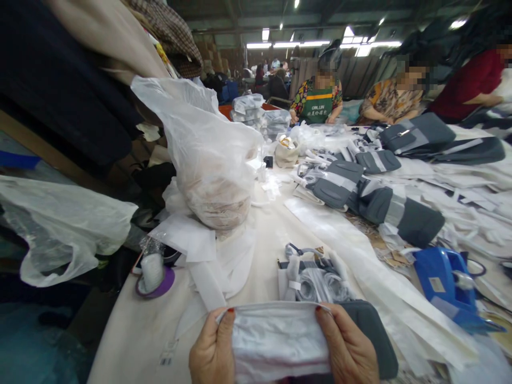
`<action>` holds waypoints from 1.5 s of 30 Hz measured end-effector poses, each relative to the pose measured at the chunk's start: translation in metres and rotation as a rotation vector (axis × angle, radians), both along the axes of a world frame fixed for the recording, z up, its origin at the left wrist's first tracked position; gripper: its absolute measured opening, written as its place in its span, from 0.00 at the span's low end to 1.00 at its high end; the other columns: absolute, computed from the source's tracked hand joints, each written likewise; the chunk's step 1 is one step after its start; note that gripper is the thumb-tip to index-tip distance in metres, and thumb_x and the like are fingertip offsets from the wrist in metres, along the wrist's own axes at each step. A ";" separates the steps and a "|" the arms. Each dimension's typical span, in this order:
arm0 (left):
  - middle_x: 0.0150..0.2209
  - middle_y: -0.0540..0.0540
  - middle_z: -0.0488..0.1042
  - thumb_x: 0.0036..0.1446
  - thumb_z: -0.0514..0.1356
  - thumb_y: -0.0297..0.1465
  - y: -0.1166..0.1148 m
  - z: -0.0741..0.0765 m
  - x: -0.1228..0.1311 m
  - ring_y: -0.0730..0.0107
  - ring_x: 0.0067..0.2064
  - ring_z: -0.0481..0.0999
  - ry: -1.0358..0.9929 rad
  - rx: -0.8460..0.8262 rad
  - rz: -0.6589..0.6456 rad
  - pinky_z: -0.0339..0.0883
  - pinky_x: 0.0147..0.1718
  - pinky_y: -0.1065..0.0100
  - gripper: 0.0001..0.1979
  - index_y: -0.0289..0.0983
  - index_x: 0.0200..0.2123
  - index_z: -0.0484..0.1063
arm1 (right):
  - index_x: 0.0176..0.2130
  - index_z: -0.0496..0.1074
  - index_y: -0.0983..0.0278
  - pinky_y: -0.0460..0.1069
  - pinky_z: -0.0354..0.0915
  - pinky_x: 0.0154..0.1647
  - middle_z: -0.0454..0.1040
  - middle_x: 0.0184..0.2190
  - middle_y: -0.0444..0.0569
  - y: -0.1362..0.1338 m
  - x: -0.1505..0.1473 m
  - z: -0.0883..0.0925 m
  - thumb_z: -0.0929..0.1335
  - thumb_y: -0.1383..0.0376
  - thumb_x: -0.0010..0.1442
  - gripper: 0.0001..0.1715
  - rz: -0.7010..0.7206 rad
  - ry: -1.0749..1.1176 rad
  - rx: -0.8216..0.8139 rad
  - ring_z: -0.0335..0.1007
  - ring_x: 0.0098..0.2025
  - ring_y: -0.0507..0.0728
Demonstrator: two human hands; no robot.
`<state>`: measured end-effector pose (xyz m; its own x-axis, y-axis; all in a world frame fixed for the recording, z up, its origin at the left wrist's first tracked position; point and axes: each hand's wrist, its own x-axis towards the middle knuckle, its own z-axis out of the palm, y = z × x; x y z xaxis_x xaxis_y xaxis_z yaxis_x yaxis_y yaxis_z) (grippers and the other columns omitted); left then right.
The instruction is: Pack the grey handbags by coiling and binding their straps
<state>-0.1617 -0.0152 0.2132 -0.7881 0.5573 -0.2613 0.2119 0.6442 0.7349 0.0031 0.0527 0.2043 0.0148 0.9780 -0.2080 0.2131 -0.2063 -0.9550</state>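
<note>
A thin, wrinkled white fabric piece (280, 338) is stretched flat in front of me at the bottom of the head view. My left hand (214, 346) pinches its left upper corner, thumb on top. At the opposite corner, my right hand (348, 341) grips it the same way. Whether it is a single sheet or a pouch I cannot tell. Just beyond lies a dark grey bag (370, 330), partly hidden by my right hand, with wrapped straps and clear-plastic-covered parts (316, 282) on it.
A big translucent plastic bag (216, 160) stands left on the table (268, 229). Purple tape (160, 285) lies near the left edge, a blue tape dispenser (446, 285) at right. Grey bags (336, 184) and white strips fill the right side. Several co-workers (320, 101) are opposite.
</note>
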 end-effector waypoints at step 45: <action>0.43 0.40 0.77 0.37 0.72 0.31 0.029 -0.023 0.069 0.52 0.54 0.69 -1.629 0.803 0.303 0.55 0.59 0.58 0.20 0.34 0.37 0.76 | 0.29 0.65 0.62 0.45 0.59 0.19 0.71 0.22 0.41 -0.014 -0.032 -0.018 0.69 0.50 0.52 0.18 -0.024 0.534 -0.270 0.65 0.20 0.52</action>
